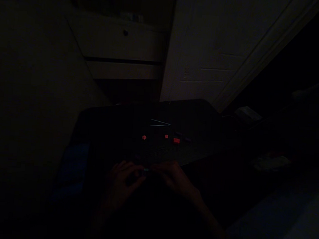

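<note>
The small piece (145,170) pinched in the left hand (125,177) is mostly covered, its shape unclear; in this darkness the right hand (170,173) seems to meet it, though contact can't be confirmed. Dark bits (188,139) are too dim to identify. The near side of the table (106,130) is lost in shadow; the top edge crops the door (208,39).

Left hand (124,175) near right hand (173,174)

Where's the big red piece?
In the head view, the big red piece is on the table, just right of a small red piece, beyond the right hand.
</note>
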Tool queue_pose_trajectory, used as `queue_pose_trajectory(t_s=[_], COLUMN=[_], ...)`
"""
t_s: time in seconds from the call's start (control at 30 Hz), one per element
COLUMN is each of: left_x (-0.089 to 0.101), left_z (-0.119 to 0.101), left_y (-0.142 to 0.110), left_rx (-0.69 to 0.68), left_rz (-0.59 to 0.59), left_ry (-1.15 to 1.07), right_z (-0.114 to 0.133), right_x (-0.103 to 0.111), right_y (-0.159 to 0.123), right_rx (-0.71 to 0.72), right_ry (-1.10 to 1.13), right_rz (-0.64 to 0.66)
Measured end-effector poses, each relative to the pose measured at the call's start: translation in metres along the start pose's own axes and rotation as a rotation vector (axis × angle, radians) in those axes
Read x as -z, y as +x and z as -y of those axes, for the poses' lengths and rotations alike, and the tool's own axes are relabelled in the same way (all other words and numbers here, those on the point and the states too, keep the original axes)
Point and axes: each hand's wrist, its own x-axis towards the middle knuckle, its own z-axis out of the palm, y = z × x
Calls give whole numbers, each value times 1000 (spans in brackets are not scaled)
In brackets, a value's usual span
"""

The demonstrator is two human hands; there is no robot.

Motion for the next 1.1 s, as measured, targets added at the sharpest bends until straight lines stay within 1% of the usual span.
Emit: queue_pose_trajectory(t_s=[0.1, 0.3, 0.57, 0.63, 0.73, 0.87, 0.97, 1.1], left_x=[0, 2, 0, 1, 1, 0, -1, 1], left_z=[-1, -2, 0, 0, 0, 0, 1, 0], left_y=[0, 2, 2, 2, 2, 1, 0, 1], left_rx=[5, 3, -3, 7, 16, 9, 2, 3], left_rz=[-7, 11, 5, 5, 15, 5, -3, 6], left_ry=[0, -16, -7, -12, -20, -29, -32, -18], right_z=[-3, -2, 5, 5, 3, 2, 2, 1], right_x=[-2, -3, 3, 4, 4, 2, 2, 2], right_y=[-2, -4, 0, 1, 3, 2, 1, 0], right_rx=[10, 12, -1, -2, 3, -51, -54, -3], right_ry=[-4, -84, -128, -109, -18, 64, 57, -12], right_rz=[6, 37, 113, 122, 95, 21, 10, 40])
